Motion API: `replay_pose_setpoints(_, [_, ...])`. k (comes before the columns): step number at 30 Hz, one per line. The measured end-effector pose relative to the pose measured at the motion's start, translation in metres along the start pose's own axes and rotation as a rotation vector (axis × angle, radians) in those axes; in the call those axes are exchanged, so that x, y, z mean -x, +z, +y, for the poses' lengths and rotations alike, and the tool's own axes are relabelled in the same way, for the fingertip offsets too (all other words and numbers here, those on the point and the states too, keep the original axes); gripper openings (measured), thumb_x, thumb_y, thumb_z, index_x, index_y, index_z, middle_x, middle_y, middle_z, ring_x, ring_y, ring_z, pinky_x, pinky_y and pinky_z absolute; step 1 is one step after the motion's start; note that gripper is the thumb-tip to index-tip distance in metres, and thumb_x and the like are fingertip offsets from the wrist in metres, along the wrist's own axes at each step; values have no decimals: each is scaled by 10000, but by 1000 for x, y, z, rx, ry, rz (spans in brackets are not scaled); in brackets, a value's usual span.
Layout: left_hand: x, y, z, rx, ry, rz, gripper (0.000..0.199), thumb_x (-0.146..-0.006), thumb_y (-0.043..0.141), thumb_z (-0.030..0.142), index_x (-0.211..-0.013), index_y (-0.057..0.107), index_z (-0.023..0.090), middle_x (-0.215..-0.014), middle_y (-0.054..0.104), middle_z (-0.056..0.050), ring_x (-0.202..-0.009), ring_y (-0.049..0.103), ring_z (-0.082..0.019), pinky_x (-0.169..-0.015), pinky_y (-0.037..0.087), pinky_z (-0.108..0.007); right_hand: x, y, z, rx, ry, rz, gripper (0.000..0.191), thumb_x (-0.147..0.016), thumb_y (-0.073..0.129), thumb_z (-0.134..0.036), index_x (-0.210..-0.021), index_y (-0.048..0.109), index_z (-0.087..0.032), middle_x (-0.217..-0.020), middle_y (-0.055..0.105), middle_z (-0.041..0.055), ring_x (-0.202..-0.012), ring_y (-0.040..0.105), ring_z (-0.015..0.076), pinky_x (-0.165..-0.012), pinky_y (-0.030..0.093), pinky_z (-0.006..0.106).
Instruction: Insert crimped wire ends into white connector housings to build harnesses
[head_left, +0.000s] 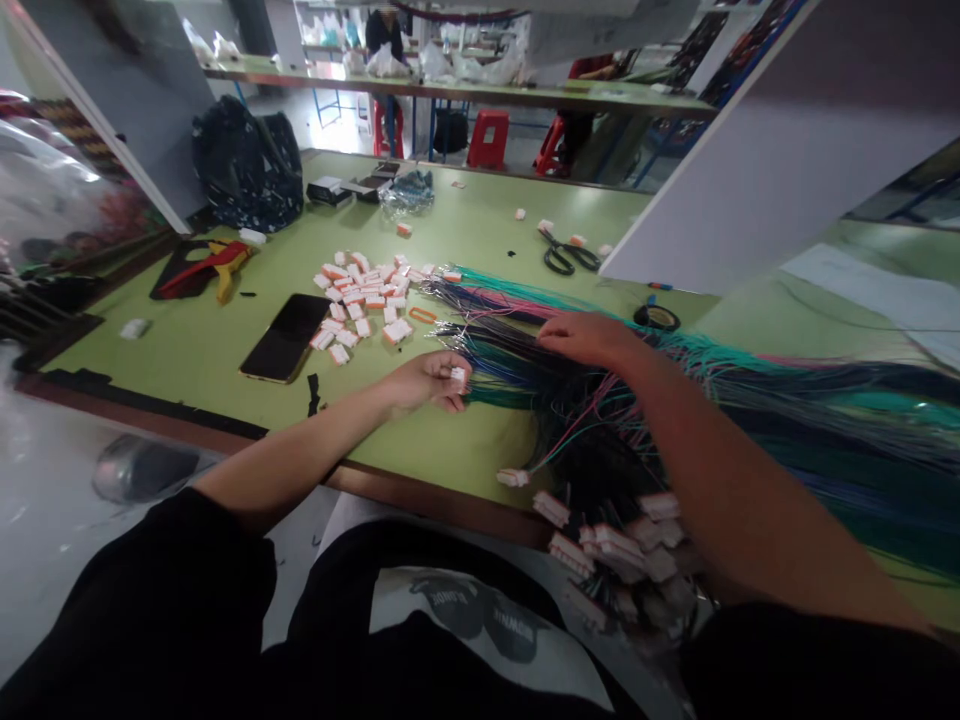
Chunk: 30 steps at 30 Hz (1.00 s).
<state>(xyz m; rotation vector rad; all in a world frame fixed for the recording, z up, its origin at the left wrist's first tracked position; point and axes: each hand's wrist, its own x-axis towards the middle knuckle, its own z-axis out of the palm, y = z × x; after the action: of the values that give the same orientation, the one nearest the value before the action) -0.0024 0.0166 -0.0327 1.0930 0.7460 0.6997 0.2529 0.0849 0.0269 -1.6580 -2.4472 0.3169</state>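
Note:
My left hand [437, 380] holds a small white connector [457, 375] between its fingers, beside the stripped wire ends [450, 333]. My right hand [574, 338] lies over the bundle of dark, pink and teal wires [510, 308], its fingers bent down onto them; what they grip is hidden. Left of the wire ends, loose white and orange connectors [367, 290] lie in a pile. Wires with connectors fitted [615, 545] hang over the table's front edge near my right forearm.
On the green table [420, 450] are a phone [285, 338], red and yellow pliers [217, 262], black scissors [566, 255], black tape [657, 318] and a dark bag [251, 165]. Grey panels rise at both sides. People stand beyond the far bench.

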Motion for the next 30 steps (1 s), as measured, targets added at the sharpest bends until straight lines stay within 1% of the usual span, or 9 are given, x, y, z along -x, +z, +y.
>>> replay_pose_setpoints(3, [0,0,1,-8,7,8,289,-643,753,193,-803,521,131,-668,587,29,-571,608,-79,-578,490,-211,13,-17,9,-339,71,79,186,-723,494,-271,-613,625,-198,-605,590,23,-576,506,134,-588,410,279])
replay_pose_setpoints(5, [1,1,2,-14,10,15,265,-659,738,179,-798,519,126,-670,582,24,-570,609,-81,-574,490,-213,21,-25,4,-516,81,110,227,-761,435,-268,-658,622,-191,-559,530,22,-540,473,127,-589,412,295])
replay_pose_setpoints(7, [1,1,2,-20,10,21,256,-665,733,173,-793,517,123,-670,582,22,-567,609,-82,-568,489,-211,28,-26,-12,-617,78,38,189,-745,469,-269,-743,638,-183,-551,515,6,-527,460,117,-568,400,286])
replay_pose_setpoints(9, [1,1,2,-24,12,26,262,-665,735,174,-799,517,122,-674,586,20,-569,612,-82,-568,490,-209,33,-19,-37,-665,31,-63,212,-702,552,-286,-858,654,-185,-605,565,-2,-546,481,110,-551,388,263])
replay_pose_setpoints(13, [0,-1,0,-22,4,27,288,-672,741,185,-841,515,126,-670,594,25,-573,610,-81,-574,494,-212,37,8,-82,-568,-162,-126,281,-743,534,-340,-956,660,-207,-730,650,-3,-604,534,107,-598,408,247])
replay_pose_setpoints(17, [0,-1,1,-36,-3,7,286,-688,737,190,-868,524,127,-674,595,24,-578,600,-70,-585,491,-208,41,30,-93,-536,-250,7,231,-753,509,-302,-845,682,-180,-764,668,13,-637,548,108,-602,392,230])
replay_pose_setpoints(21, [0,-1,1,-9,1,8,311,-671,748,205,-869,520,130,-671,598,24,-575,606,-79,-580,495,-216,43,35,-83,-389,-203,159,170,-715,515,-238,-724,672,-176,-692,640,9,-593,513,99,-574,362,214])
replay_pose_setpoints(25, [1,-2,0,-3,9,-6,319,-657,756,216,-846,515,125,-671,598,23,-580,609,-83,-575,493,-214,43,36,-83,-220,-122,163,129,-670,530,-210,-651,655,-183,-622,606,-5,-547,470,93,-539,320,215])
replay_pose_setpoints(30, [1,-2,-1,-12,14,7,294,-677,739,204,-852,515,126,-669,597,23,-572,608,-80,-574,490,-212,44,39,-92,-76,-58,181,174,-705,495,-229,-658,659,-190,-608,592,4,-564,466,107,-534,293,225])
